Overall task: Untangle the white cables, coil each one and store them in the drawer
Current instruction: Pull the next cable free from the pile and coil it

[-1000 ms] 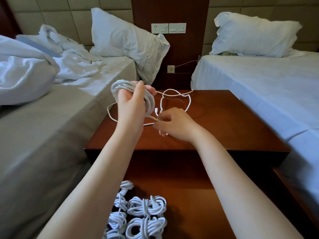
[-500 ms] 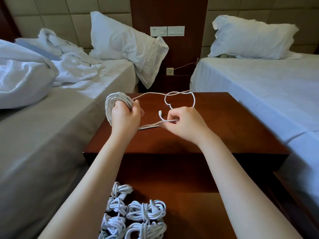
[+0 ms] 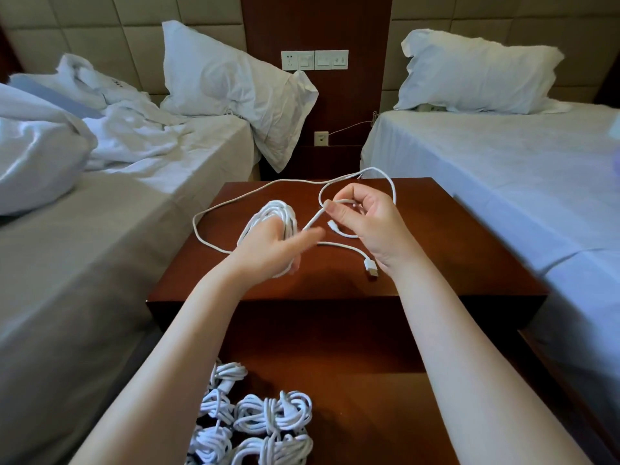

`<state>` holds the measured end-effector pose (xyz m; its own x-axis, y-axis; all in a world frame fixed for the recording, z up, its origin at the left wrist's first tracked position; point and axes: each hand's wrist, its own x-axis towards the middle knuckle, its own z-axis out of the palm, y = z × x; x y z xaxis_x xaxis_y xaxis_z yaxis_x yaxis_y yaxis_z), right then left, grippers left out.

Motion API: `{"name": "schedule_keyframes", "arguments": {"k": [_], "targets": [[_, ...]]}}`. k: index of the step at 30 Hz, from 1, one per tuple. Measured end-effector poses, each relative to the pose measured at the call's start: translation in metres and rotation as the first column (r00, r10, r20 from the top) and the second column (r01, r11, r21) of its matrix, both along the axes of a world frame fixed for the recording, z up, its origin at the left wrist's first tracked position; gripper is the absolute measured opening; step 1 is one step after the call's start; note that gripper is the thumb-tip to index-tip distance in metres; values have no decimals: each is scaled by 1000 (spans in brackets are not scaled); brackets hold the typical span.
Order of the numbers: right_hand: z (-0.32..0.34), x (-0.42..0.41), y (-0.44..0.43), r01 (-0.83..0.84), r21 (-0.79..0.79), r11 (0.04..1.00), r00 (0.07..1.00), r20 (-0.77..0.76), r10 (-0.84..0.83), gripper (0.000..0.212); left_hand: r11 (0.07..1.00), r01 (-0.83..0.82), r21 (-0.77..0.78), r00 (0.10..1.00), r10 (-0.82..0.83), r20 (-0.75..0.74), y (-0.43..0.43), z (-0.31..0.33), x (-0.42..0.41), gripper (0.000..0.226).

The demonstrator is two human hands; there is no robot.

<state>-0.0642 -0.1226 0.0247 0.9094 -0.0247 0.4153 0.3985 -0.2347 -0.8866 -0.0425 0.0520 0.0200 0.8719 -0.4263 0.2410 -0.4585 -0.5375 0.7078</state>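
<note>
Nearest to me, the open dark wooden drawer point(image 3: 369, 414) already holds several tied bundles of white cable point(image 3: 271, 417), packed at its left side. Beyond it, over the glossy red-brown wooden surface point(image 3: 469, 250), my left hand point(image 3: 268, 250) carries the thick white coil point(image 3: 278, 211). The coil is wound round the fingers, which curl to grasp it, and the thumb points to the right. My right hand point(image 3: 375, 223) pinches the free strand of the thin white charging cable point(image 3: 195, 226) between thumb and forefinger, just beside the coil. The flat white USB plug point(image 3: 371, 270) lies on the surface under my right wrist.

Farther away, the slack makes a wide loop to the far edge of the surface and crosses itself behind my right hand.

I judge that the step in hand is winding this slack onto the coil. To do it well, I would let the strand slide through the right fingers with light tension and lay each turn beside the one before. I would open that crossing before it can pull into a knot. A short tail should be left to wrap round the middle, as on the bundles in the drawer.

The grey-sheeted bed point(image 3: 100, 263) and the white-sheeted bed point(image 3: 503, 179) stand to either side.
</note>
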Motion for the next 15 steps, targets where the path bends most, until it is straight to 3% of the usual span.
{"name": "schedule_keyframes", "arguments": {"k": [3, 7, 12, 15], "targets": [[1, 0, -1, 7, -11, 1000, 1000, 22, -7, 15, 991, 100, 93, 992, -92, -85, -5, -1, -1, 46], [2, -1, -2, 5, 7, 1000, 998, 61, -5, 11, 974, 226, 12, 932, -212, -294, -4, 2, -4, 39], [4, -2, 2, -46, 43, 998, 993, 107, 42, 8, 910, 308, -277, 845, -395, -361, -10, 16, -19, 28], [2, 1, 4, -69, 45, 997, 988, 139, 62, 20, 834, 354, -422, 792, -508, -338, -16, 23, -25, 27]]}}
